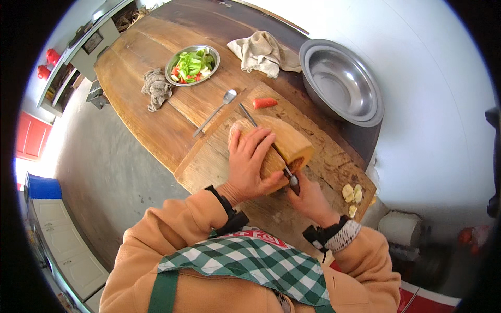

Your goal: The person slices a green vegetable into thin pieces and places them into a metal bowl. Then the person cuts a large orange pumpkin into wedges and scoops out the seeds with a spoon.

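A thick piece of orange-fleshed squash (pixel 295 139) lies on a worn wooden cutting board (pixel 332 164), its hollow end turned toward me. The blade of a kitchen knife (pixel 247 114) runs lengthwise along the top of the squash; how deep it sits is hard to see. My right hand (pixel 313 201) grips the dark handle at the near end. My left hand (pixel 248 164) holds the left part of the squash from above, fingers spread over the rind beside the blade. A red chili piece (pixel 264 103) rests on the board beyond the squash.
Garlic pieces (pixel 352 193) lie at the board's right corner. Further off on the wooden table (pixel 137 78) are a metal spoon (pixel 215 112), a bowl (pixel 169 76) of cut green and red vegetables, a grey rag (pixel 156 88), a beige cloth (pixel 258 51) and nested metal basins (pixel 332 82).
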Motion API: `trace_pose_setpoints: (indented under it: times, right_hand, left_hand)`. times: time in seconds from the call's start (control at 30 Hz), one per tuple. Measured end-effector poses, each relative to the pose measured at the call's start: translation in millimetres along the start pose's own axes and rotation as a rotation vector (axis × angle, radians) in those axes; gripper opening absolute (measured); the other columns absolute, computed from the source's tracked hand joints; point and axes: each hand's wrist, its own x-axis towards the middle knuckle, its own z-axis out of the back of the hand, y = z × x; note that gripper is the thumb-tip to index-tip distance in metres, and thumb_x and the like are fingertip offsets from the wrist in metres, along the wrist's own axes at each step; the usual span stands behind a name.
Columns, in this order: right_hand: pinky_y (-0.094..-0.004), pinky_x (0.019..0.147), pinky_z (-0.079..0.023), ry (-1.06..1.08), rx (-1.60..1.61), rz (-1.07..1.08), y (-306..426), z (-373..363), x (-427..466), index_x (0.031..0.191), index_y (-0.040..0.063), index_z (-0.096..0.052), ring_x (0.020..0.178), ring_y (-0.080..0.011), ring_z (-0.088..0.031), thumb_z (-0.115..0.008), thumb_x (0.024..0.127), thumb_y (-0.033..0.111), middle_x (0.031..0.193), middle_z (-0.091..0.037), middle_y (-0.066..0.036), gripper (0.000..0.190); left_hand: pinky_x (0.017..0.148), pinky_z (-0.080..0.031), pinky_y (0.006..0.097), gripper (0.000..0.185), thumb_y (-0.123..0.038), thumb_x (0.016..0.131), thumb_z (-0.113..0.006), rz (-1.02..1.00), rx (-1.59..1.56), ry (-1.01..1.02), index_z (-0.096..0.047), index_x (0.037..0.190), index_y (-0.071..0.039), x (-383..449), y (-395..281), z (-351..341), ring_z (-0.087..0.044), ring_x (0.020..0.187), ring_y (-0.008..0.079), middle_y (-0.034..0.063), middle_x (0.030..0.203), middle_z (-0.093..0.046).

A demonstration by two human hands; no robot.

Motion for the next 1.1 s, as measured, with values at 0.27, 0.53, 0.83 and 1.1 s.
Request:
trace_pose_setpoints:
  times: [0.27,0.53,0.83,1.1]
  right_hand:
    - [-0.0491,0.071,-0.052,0.009,0.003,0.026,21.5,13.9,-2.9,0.123,0.002,-0.045,0.081,-0.0438,-0.065,-0.060,0.085,0.016,0.083,-0.066,-0.025,0.044]
    - [-0.0443,0.067,-0.051,-0.100,0.039,0.012,-3.4,-11.0,-27.9,0.129,0.003,-0.042,0.074,-0.0387,-0.064,-0.062,0.084,0.011,0.078,-0.064,-0.020,0.051]
    - [-0.0427,0.066,-0.051,-0.218,0.103,-0.041,-6.9,-37.9,-37.0,0.137,0.003,-0.039,0.074,-0.0401,-0.065,-0.063,0.084,0.011,0.081,-0.064,-0.022,0.059]
    - [-0.0415,0.068,-0.050,-0.190,0.261,-0.046,-16.0,-44.1,-36.5,0.134,0.004,-0.042,0.073,-0.0378,-0.064,-0.062,0.082,0.009,0.080,-0.063,-0.021,0.055]
  left_hand:
    - [0.115,-0.013,0.0587,0.071,-0.043,0.087,-0.058,0.074,0.029,0.116,-0.039,0.144,-0.006,-2.2,3.8,9.9,-0.028,0.143,0.0331,0.0145,0.150,-0.038]
    - [0.116,-0.009,0.0573,0.083,-0.049,0.085,-0.061,0.040,0.051,0.171,-0.033,0.145,0.002,-5.9,-12.1,5.1,-0.027,0.144,0.0336,0.0190,0.151,-0.035]
    - [0.116,-0.013,0.0547,0.092,-0.054,0.082,-0.064,0.252,0.126,0.142,-0.029,0.147,0.001,8.4,-39.5,-9.7,-0.028,0.142,0.0352,0.0200,0.151,-0.033]
    - [0.115,-0.013,0.0569,0.078,-0.048,0.088,-0.059,0.063,0.200,0.123,-0.035,0.145,-0.001,4.6,-31.9,-13.8,-0.031,0.141,0.0345,0.0177,0.149,-0.037]
